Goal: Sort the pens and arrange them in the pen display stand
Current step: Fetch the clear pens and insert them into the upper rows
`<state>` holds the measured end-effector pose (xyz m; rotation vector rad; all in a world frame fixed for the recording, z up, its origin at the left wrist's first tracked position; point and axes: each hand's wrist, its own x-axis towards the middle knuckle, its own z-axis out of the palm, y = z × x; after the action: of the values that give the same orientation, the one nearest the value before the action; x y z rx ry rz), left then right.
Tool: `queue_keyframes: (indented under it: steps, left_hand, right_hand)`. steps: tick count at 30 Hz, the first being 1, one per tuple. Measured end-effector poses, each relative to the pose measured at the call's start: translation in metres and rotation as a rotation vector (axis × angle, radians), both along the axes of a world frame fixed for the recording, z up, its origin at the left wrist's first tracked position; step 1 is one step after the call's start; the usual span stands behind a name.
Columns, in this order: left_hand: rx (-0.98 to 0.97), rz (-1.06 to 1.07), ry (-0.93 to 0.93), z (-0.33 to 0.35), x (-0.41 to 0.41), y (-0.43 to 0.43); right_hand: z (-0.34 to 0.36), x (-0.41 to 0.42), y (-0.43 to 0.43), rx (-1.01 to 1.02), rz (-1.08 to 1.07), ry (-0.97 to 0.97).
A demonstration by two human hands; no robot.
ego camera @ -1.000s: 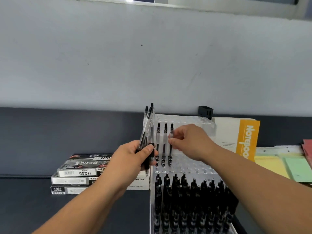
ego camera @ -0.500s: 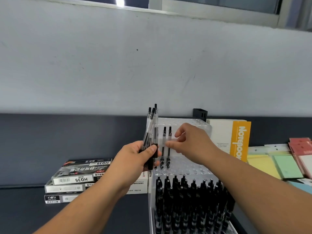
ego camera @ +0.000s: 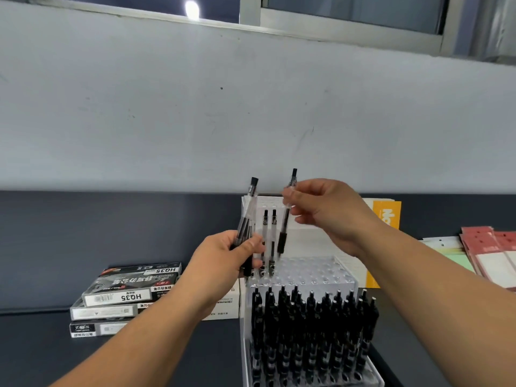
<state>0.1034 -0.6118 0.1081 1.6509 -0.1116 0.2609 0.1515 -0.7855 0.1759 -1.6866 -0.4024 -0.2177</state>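
Note:
A clear tiered pen display stand point(ego camera: 312, 275) stands on the dark counter. Its lower tier is packed with several black pens point(ego camera: 310, 325). Two clear pens point(ego camera: 269, 241) stand in holes at the left of the upper tier. My left hand point(ego camera: 223, 263) grips a small bundle of clear pens point(ego camera: 247, 216) just left of the stand. My right hand point(ego camera: 326, 213) pinches a single clear pen with a black grip point(ego camera: 284, 219) near its top, tip down, above the upper tier's holes.
A stack of pen boxes point(ego camera: 125, 297) marked HQ35 lies left of the stand. A white and orange notepad point(ego camera: 386, 216) leans behind it. Coloured paper pads point(ego camera: 491, 252) lie at the right. A grey wall rises behind the counter.
My right hand has taken one pen from the bundle in my left hand and lifted it up and to the right, above the upper tier. The camera has tilted upward.

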Motion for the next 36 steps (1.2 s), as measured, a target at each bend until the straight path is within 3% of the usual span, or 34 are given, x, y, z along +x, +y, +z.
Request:
queue_keyframes:
  steps: [5, 19, 25, 27, 29, 32, 36]
  left_hand:
    - [-0.016, 0.010, 0.000, -0.003, -0.001, -0.002]
    - [-0.122, -0.127, 0.069, -0.002, 0.004, -0.003]
    - [-0.130, -0.167, 0.070, 0.001, 0.005, -0.006]
    - [-0.126, -0.184, 0.060, 0.004, 0.006, -0.007]
    - [-0.117, -0.203, 0.052, 0.007, 0.006, -0.008]
    - [-0.087, -0.249, 0.056, 0.010, 0.007, -0.012]
    - [-0.061, -0.290, 0.059, 0.013, 0.007, -0.023]
  right_hand:
    - [-0.009, 0.012, 0.001, -0.074, -0.160, -0.131]
    - [-0.040, 0.036, 0.003, -0.471, -0.212, -0.072]
    - [-0.039, 0.029, -0.001, -0.533, -0.220, -0.042]
    - [-0.034, 0.022, -0.005, -0.570, -0.297, -0.109]
    - [-0.027, 0.013, -0.007, -0.459, -0.331, -0.187]
    - [-0.015, -0.004, -0.005, -0.126, -0.009, -0.028]
    - [-0.008, -0.009, -0.006, -0.042, 0.219, 0.084]
